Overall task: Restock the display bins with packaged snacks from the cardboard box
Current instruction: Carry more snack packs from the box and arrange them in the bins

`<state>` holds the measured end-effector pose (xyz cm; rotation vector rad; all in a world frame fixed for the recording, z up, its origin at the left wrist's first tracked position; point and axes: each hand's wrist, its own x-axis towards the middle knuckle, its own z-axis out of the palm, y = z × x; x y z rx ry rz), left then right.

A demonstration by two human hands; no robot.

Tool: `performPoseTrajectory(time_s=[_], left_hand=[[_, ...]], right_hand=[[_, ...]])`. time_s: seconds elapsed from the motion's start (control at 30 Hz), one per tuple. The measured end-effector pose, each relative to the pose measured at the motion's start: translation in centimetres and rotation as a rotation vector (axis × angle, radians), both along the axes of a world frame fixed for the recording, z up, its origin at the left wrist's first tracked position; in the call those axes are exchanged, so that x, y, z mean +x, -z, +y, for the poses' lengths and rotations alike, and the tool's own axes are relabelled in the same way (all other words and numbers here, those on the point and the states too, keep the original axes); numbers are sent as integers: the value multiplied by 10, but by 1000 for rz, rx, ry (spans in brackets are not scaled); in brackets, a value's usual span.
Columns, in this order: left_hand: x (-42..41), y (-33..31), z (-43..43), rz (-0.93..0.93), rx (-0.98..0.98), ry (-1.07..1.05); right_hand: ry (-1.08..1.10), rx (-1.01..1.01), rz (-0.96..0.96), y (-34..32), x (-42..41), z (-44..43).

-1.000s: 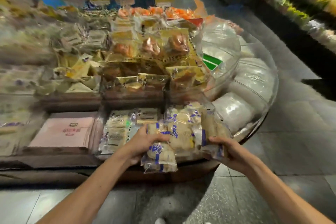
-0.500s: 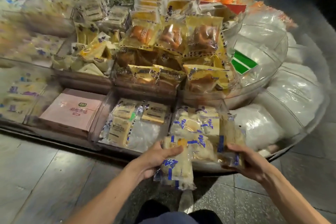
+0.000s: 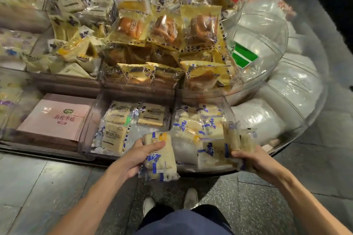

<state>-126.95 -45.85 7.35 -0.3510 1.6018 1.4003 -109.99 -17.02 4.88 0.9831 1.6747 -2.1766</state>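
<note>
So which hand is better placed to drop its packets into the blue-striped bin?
Probably right: the right hand holds its packets over that bin's front edge, while the left hand holds its packet lower, outside the rim.

- Two hands in shot: left hand [image 3: 137,155] and right hand [image 3: 256,160].
- One blue-striped packet [image 3: 159,160], gripped in the left hand.
- The right hand holds a bunch of blue-striped packets [image 3: 231,135]. I count at least three, can't tell exactly.
- Three beige-label packets [image 3: 114,137] in the clear bin [image 3: 87,129] just ahead of the left hand.
- One pink box [image 3: 55,118], way off past the left hand.
- Golden bread packets [image 3: 166,28] further ahead of both hands: three propped in a row, three more lying in front.
- One green card [image 3: 244,55], up ahead of the right hand.
- Two shoes [image 3: 149,205] below the hands.
</note>
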Motion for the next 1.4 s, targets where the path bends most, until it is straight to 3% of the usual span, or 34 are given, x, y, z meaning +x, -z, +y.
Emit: performPoseTrajectory(time_s=[0.17,0.4,0.6,0.7,0.9,1.03,1.23,1.4], left_hand=[[-6,5,-10,4,1,-36],[-14,2,-35,-19,11,-82],[-10,3,-36,-49,18,-36],[-11,7,-34,-63,22,-27],[-22,5,-33,-45,32,9],[-29,2,-32,-26,38,-6],[-36,-3,-18,-50,39,-28],[-25,-23,18,-2,72,91]], right_hand=[[-41,44,32,10,-21,-54],[25,324,94,45,-36,-90],[-141,578,159,50,-32,-100],[-216,760,78,51,-34,-106],[-226,881,-22,56,-29,-117],[-200,808,-17,50,-26,-117],[147,519,49,48,-11,-99],[401,-89,149,12,-15,-85]])
